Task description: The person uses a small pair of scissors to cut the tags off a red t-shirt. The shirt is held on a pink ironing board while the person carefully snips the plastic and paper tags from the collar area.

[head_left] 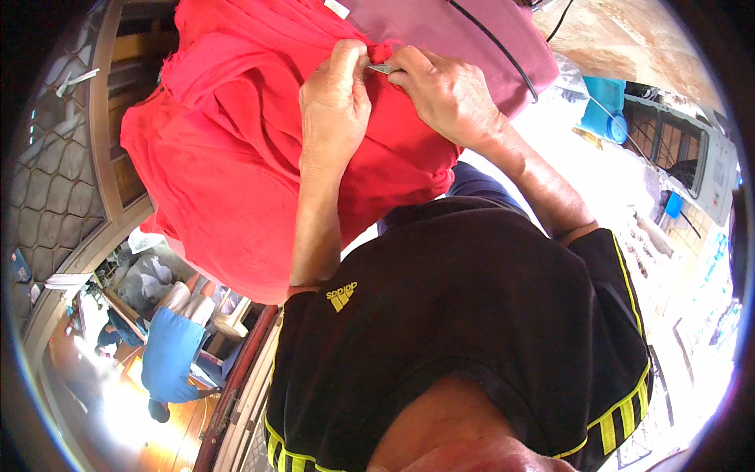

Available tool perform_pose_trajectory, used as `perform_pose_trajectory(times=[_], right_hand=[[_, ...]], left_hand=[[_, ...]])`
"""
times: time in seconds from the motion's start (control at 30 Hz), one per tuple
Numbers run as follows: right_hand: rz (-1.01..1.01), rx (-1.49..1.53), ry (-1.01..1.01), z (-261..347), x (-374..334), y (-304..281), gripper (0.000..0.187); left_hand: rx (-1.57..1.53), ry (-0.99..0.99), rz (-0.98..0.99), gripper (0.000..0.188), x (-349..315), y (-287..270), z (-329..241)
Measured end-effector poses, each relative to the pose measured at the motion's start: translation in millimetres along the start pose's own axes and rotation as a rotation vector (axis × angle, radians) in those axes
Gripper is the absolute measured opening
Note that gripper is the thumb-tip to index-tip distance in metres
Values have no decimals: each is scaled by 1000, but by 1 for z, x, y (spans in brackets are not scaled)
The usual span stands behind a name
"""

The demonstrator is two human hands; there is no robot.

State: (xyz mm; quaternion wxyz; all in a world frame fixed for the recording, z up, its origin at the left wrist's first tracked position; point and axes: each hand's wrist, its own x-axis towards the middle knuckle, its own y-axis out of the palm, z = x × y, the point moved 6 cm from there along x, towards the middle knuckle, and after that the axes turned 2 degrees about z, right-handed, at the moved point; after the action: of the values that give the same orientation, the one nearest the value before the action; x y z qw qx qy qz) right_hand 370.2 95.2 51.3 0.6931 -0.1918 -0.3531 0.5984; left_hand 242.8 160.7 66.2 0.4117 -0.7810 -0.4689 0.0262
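Observation:
A large red cloth (236, 157), probably a garment or several, lies heaped in front of me. Beside its far edge my left hand (336, 98) is closed, thumb and fingers pinching the red cloth. My right hand (448, 90) is closed too, its fingertips on a small silvery metal piece (383, 69) that sticks out toward the left hand. Its full shape is hidden by my fingers, so I cannot tell its kind. A bunched bit of red cloth (380, 53) stands up right behind the metal piece, between both hands.
Mauve fabric (472, 47) with a black cord (495, 51) lies beyond my hands. A metal lattice gate (59, 173) is at the left. At lower left another person in a blue top (169, 354) is bent over. A blue container (604, 110) stands at the right.

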Motion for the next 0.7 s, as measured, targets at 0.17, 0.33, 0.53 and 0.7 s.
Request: perform_pose_trajectory(times=[0.17,0.33,0.53,0.7], right_hand=[[-20,459,208,-43,-18,-6,19],[-14,645,317,-43,-10,-5,39],[-79,410,105,-31,19,3,31],[-4,349,55,-34,33,8,19]], left_hand=[[-41,-122,119,8,49,-27,5],[464,-58,401,53,94,-33,11],[11,58,283,26,34,-25,11],[66,86,71,32,18,-11,7]])
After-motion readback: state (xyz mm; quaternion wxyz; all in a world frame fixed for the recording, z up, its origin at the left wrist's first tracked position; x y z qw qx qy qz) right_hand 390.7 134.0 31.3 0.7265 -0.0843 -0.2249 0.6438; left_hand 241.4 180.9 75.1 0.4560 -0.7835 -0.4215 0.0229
